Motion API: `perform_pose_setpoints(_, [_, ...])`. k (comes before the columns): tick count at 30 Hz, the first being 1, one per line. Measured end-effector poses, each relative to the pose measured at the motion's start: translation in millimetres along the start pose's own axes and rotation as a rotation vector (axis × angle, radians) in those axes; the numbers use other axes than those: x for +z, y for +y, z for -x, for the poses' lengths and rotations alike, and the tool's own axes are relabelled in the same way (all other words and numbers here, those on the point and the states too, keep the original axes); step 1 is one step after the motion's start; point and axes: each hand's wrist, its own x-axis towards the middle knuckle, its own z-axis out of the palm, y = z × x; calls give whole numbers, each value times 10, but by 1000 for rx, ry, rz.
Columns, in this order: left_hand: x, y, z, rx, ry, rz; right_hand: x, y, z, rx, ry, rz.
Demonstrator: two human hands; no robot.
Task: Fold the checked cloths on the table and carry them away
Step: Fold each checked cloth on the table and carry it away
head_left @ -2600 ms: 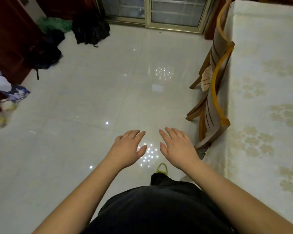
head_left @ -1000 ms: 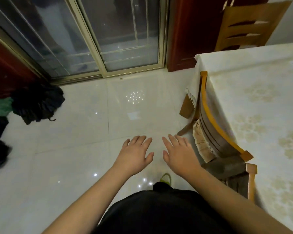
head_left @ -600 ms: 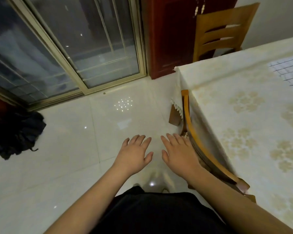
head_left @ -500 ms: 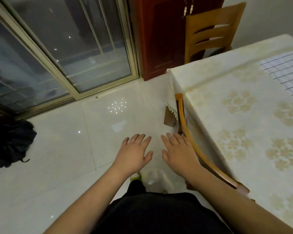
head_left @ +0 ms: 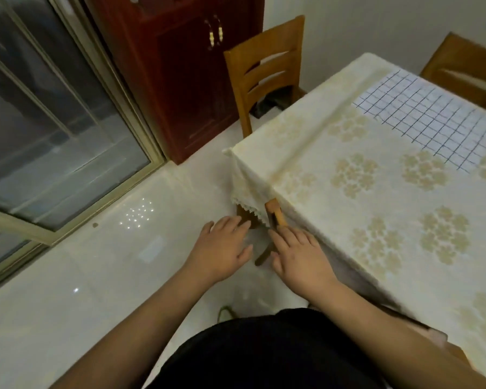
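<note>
Single head-worn view, wide-angle, looking forward and steeply down. Both forearms enter from bottom edge; table (head_left: 306, 153) fills right side, floor (head_left: 96, 276) left, sliding window (head_left: 54, 122) upper left.

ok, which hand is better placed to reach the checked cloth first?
Right, likely. The right hand hangs open beside the table edge, on the checked cloth's side. The left hand is open over the floor, farther off.

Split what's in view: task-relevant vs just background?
Job:
checked cloth, flat on the table's far side
table under its floral tablecloth
left hand, right hand, both open and empty

Background:
wooden chair at the table's end
red cabinet
sliding glass door
</note>
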Motion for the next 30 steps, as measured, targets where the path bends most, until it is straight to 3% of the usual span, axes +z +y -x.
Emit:
perform_pose_setpoints(6, [-246, 117, -724, 219, 70, -49, -95, 277, -160, 242, 81, -35])
perform_pose_setpoints(13, [-318, 709, -1582, 444, 6, -136, -63, 919, -187, 481, 100, -47])
perform_pose_setpoints(30, [-596, 1744, -3475, 682, 17, -191, -461, 2559, -737, 763, 201, -87])
